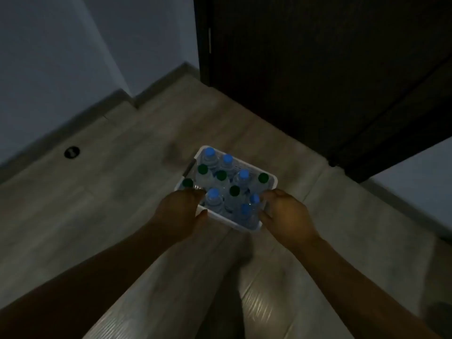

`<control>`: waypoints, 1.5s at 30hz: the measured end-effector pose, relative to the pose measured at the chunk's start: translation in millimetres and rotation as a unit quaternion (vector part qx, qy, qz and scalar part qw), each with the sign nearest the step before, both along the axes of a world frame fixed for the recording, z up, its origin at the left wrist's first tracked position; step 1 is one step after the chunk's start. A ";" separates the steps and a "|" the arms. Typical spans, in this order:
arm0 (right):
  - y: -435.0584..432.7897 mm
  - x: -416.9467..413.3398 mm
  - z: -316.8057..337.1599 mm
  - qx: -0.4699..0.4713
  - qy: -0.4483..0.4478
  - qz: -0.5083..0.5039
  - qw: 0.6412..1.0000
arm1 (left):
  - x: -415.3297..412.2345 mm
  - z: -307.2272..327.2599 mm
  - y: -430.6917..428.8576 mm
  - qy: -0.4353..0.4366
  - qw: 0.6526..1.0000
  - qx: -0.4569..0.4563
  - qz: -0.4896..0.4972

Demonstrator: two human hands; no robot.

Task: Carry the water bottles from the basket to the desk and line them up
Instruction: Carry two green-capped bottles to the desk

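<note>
A white plastic basket (274,180) sits low over the wooden floor, packed with several clear water bottles, some with blue caps (209,151) and some with green caps (263,177). My left hand (181,214) grips the basket's left rim, fingers curled over the edge and thumb along the near side. On the right rim my right hand (286,214) holds the same way. The room is dim. No desk is in view.
A dark wooden door (318,69) stands close behind the basket on the right. Pale walls with a grey skirting board run along the left. A round black floor fitting (72,152) lies to the left on the wood floor.
</note>
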State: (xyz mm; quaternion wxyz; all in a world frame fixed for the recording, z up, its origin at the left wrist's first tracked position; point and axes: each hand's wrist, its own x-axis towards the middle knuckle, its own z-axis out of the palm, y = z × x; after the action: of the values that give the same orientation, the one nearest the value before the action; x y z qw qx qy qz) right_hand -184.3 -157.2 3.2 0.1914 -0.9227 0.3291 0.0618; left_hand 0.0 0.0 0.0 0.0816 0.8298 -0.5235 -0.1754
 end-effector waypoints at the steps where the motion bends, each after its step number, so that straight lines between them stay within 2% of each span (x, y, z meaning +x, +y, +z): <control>1: -0.1 2.2 -19.0 -0.003 -0.014 -0.001 1.000 | 1.8 -19.8 -1.1 0.000 1.000 -0.011 0.000; 7: -12.7 16.5 -115.1 -0.021 -0.100 -0.010 0.995 | 22.8 -118.5 -20.1 -0.012 0.997 -0.071 -0.019; 11: -16.3 23.5 -148.1 -0.033 -0.159 -0.025 0.986 | 26.8 -152.6 -24.3 -0.009 0.993 -0.116 -0.015; 14: -13.6 28.4 -155.1 -0.032 -0.190 -0.028 0.981 | 26.3 -160.3 -21.6 0.005 0.987 -0.159 -0.013; 19: -19.6 43.1 -161.3 -0.059 -0.213 -0.036 0.975 | 40.8 -161.8 -18.1 -0.036 0.978 -0.204 0.002; 26: -21.3 72.3 -178.6 -0.046 -0.227 -0.031 0.972 | 73.7 -171.9 -15.9 -0.084 0.970 -0.228 0.028; 34: -14.1 85.2 -196.4 -0.016 -0.202 -0.052 0.978 | 87.0 -193.6 -29.2 -0.040 0.967 -0.243 0.058; 38: -16.0 85.3 -203.1 -0.002 -0.228 -0.087 0.970 | 85.0 -211.6 -31.0 -0.012 0.962 -0.260 0.085; 42: -14.9 85.2 -203.3 0.014 -0.259 -0.109 0.960 | 82.2 -216.3 -31.9 0.078 0.943 -0.291 0.143; 45: -14.7 83.7 -203.0 -0.001 -0.249 -0.109 0.962 | 77.7 -216.0 -29.6 0.119 0.933 -0.305 0.146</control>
State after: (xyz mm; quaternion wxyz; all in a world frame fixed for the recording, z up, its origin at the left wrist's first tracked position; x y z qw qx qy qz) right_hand -100.6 -171.9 -199.8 0.2721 -0.8676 0.3698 -0.1911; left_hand 77.7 -29.6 -216.0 0.4174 0.8053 -0.4112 -0.0905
